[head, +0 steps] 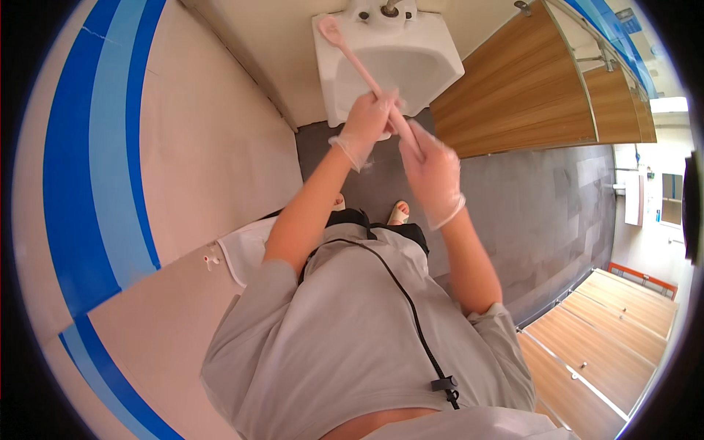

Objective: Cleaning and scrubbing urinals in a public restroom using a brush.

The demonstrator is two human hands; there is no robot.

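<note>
A long pink brush-like tool (360, 69) runs slantwise in front of me, its rounded head over the back left corner of a white ceramic basin (324, 77). Midway along the handle, my left hand (371, 115) grips it in a clear thin glove. My right hand (432, 162), gloved the same way, is closed around the handle's lower end. Whether the head has bristles cannot be told from here. Both hands are in the air, between my body and the basin's front edge.
A metal fitting (391, 7) rises from the back of the basin. To the right stands a wood-grain partition (517, 93), and more wood-grain panels (594, 341) are at lower right. Close by my left arm is another white fixture (247, 247). The floor (528, 203) is dark grey.
</note>
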